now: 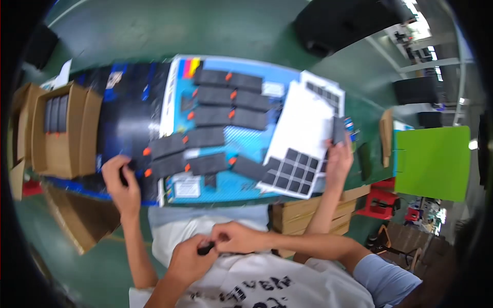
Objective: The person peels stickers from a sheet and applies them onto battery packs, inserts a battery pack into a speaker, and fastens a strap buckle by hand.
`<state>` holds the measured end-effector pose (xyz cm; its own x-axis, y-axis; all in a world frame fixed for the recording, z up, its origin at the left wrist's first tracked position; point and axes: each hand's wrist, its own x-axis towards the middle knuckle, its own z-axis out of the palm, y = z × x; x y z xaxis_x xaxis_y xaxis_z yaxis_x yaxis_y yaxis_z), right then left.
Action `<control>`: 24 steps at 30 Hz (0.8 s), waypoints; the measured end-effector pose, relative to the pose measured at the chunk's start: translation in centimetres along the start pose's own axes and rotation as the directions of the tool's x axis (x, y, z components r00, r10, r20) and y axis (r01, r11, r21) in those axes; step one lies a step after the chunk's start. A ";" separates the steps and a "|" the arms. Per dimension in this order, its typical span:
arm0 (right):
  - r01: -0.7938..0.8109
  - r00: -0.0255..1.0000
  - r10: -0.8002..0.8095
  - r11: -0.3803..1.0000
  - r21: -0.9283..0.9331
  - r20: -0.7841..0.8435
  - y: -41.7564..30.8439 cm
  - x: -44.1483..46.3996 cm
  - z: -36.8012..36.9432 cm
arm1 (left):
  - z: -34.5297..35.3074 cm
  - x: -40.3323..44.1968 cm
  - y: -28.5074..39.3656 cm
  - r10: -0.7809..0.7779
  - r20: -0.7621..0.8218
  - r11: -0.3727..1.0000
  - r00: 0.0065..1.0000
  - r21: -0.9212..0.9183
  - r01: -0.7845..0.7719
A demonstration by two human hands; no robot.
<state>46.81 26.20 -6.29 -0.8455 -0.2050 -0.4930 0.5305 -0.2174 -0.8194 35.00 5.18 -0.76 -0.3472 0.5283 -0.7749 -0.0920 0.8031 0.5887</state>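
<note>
My left hand (121, 184) rests by the black table's near left edge, fingers curled and thumb apart, with nothing visible in its grip. On the right, my right hand (339, 158) holds a dark grey rectangular block (338, 130) upright beside the white sheets. Rows of similar blocks (230, 117) with orange tabs lie across the blue mat (241, 192). One block (250, 168) slants toward a white sheet with black squares (292, 172). Against my white shirt, another person's two hands (191, 259) (239, 237) meet around a small black thing (206, 249).
At the left, an open cardboard box (87, 133) contains several dark blocks. Cardboard boxes (292, 218) are stacked under the table. A co-worker's blue sleeve (385, 272) crosses at lower right. Farther right are a red stool (378, 203) and a bright green panel (434, 163).
</note>
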 end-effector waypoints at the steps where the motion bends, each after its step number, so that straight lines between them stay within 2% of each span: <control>1: -0.025 0.999 0.027 0.997 -0.074 0.030 -1.2 0.2 -0.6 | 0.0 1.7 2.5 0.044 0.007 0.999 0.999 0.000 -0.044; 3: -0.126 0.986 0.139 0.983 -0.133 0.096 -2.4 0.8 -1.4 | -0.2 1.9 3.8 -0.047 0.056 0.998 0.997 -0.042 0.049; 5: -0.101 0.989 0.120 0.977 -0.189 0.091 -3.7 0.9 -1.9 | -0.4 1.8 4.3 -0.072 0.073 0.995 0.995 -0.069 0.077; 9: 0.105 0.987 -0.054 0.929 -0.354 0.152 -4.2 1.6 -2.1 | -0.4 1.3 3.8 -0.111 0.083 0.994 0.990 -0.016 0.113; 11: 0.206 0.972 -0.136 0.883 -0.422 0.190 -4.3 1.9 -2.2 | 1.0 1.5 1.3 -0.026 0.009 0.987 1.000 -0.158 0.027; 14: 0.354 0.932 -0.251 0.784 -0.510 0.261 -4.6 2.3 -2.2 | 0.1 0.9 2.5 -0.069 -0.002 0.991 0.998 -0.117 0.068; 15: 0.356 0.931 -0.251 0.785 -0.507 0.264 -4.6 2.4 -2.0 | 0.0 0.8 2.8 -0.073 -0.003 0.991 0.997 -0.117 0.072; 17: 0.362 0.931 -0.275 0.786 -0.501 0.241 -4.4 2.5 -1.7 | 0.1 0.6 3.3 -0.015 -0.082 1.000 0.997 0.016 0.016; 19: 0.285 0.953 -0.207 0.860 -0.422 0.222 -4.3 2.2 -1.6 | -0.3 0.5 4.1 -0.031 -0.089 0.998 0.996 0.049 0.035; 20: 0.161 0.967 -0.077 0.925 -0.344 0.243 -4.6 1.8 -2.1 | -0.2 0.4 4.1 -0.036 -0.095 0.995 0.995 0.091 0.045; 21: 0.161 0.964 -0.074 0.927 -0.338 0.255 -4.1 1.7 -1.9 | 0.0 0.4 3.9 0.037 -0.162 0.998 0.986 0.050 -0.029; 24: 0.119 0.978 -0.084 0.976 -0.184 0.189 -2.6 1.0 -0.9 | -0.4 0.0 4.2 -0.050 -0.161 0.998 0.986 -0.035 0.045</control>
<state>44.53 27.41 -4.90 -0.8601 -0.3628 -0.3586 0.4057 -0.0605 -0.9120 34.24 8.44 1.79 -0.4875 0.4359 -0.7565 -0.1404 0.8160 0.5607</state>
